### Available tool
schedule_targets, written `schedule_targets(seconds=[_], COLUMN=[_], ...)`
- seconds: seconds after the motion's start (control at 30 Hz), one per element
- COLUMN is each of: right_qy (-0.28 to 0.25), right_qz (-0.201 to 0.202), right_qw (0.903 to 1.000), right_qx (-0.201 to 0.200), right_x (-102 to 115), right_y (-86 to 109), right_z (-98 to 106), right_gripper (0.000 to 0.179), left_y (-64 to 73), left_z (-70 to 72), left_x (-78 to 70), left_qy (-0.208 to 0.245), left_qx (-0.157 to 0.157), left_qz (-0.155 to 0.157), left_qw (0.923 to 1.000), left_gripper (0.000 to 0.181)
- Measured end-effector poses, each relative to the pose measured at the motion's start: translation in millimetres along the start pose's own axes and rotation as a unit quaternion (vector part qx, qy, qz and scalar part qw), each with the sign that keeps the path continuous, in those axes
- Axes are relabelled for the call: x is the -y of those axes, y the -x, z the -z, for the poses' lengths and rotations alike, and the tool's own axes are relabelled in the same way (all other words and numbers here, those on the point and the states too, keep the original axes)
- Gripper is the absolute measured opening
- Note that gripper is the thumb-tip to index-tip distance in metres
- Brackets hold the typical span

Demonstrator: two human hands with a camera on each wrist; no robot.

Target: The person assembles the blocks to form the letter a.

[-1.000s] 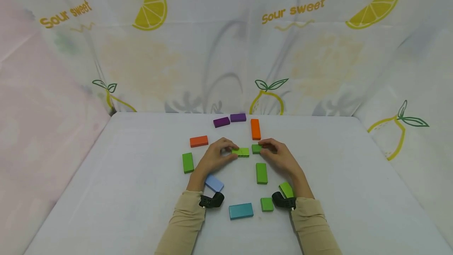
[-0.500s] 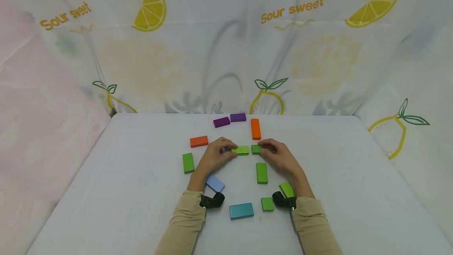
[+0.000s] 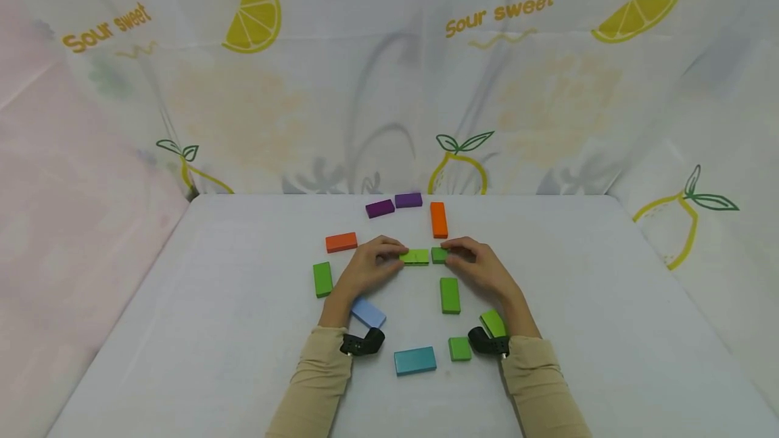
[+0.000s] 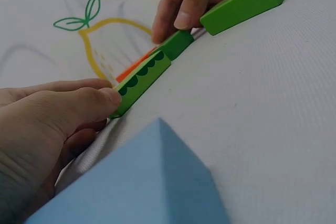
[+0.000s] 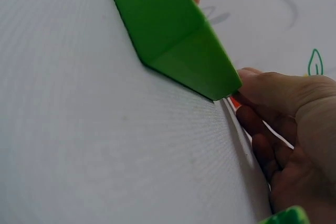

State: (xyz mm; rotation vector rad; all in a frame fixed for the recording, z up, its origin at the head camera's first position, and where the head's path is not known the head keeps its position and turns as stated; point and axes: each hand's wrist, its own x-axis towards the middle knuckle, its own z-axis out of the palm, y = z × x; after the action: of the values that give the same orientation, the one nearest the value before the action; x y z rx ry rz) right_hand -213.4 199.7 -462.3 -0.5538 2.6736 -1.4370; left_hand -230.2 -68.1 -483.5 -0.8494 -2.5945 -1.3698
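Light-green block point(image 3: 416, 257) and darker green block point(image 3: 439, 255): mid-way across the white table point(image 3: 182, 336), end to end, just beside each other, with a thin strip of white between in the head view.

Nearest, lying flat, a teal block point(image 3: 415, 361) and a small green block point(image 3: 459, 349). Next out, a lime block point(image 3: 492, 323) by the right wrist point(image 3: 521, 320) and a pale blue block point(image 3: 368, 313) partly covered by the left forearm point(image 3: 337, 309); contact there impossible to tell. Likely trouble: a nudge out of place, from drawing back too low. Farther, a mid-green block point(image 3: 450, 295), near the darker one and exposed to a bump.

At the centre, left hand point(image 3: 371, 265) nearly closed, pinching only the outer end of the light-green block; right hand point(image 3: 481, 268) seemingly pinching the outer end of the darker one, with the contact hidden in the right wrist view. Held by the ends alone, apt to skew at the join under a push too hard or off line, or to shift on release from a dragging finger.

Beyond, a red-orange block point(image 3: 341, 242) and an orange block point(image 3: 439, 220), the latter easily knocked by straightening the right hand. Farthest, two purple blocks point(image 3: 408, 201), probably safe.
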Motion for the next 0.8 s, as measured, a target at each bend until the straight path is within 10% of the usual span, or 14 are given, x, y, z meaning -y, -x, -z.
schedule_targets(seconds=[0.8], right_qy=[-0.007], right_qz=[0.015], right_qw=[0.9998], right_qx=[0.008], right_x=[0.3], right_y=[-0.5], right_z=[0.0], right_gripper=[0.031], left_y=[-0.6], left_z=[-1.8], left_x=[-2.1], left_qy=[0.0], left_qx=[-0.006], left_qz=[0.023], left_qw=[0.9997], left_gripper=[0.026])
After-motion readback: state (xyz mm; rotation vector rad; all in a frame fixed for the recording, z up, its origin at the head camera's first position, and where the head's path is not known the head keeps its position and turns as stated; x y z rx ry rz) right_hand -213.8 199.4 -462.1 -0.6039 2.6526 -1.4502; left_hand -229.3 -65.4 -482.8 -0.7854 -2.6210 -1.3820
